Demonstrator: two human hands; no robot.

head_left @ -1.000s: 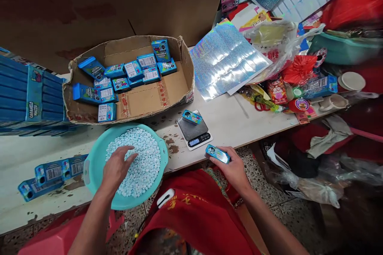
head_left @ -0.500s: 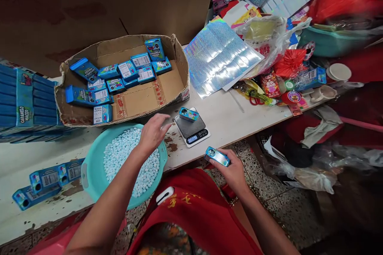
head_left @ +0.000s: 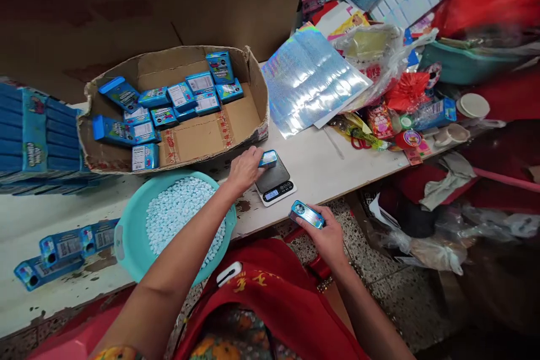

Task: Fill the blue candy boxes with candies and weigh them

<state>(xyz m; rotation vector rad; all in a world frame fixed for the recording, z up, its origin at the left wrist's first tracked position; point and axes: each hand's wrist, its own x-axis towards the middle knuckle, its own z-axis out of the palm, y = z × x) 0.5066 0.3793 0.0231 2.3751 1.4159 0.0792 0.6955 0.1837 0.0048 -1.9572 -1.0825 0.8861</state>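
My left hand (head_left: 246, 169) has its fingers closed on the near-left end of a small blue candy box (head_left: 269, 158), which is at the kitchen scale (head_left: 272, 179); whether it still rests on the plate I cannot tell. The scale's display is lit. Held in my right hand (head_left: 328, 236), just off the table's front edge, is a second blue candy box (head_left: 307, 215), its round top opening showing white pieces. Under my left forearm stands a turquoise basin (head_left: 126, 236) of small pale candies (head_left: 177, 216).
Behind the basin, a cut-down cardboard box (head_left: 194, 149) holds several blue candy boxes. More boxes (head_left: 63, 247) lie at the left, near a tall stack (head_left: 34, 135). Holographic sheets (head_left: 314, 79), plastic bags and a red-handled tool (head_left: 360, 143) clutter the right side.
My left hand has moved right from above the basin to the scale and closed on the box there. My right hand stays almost in place with its box.
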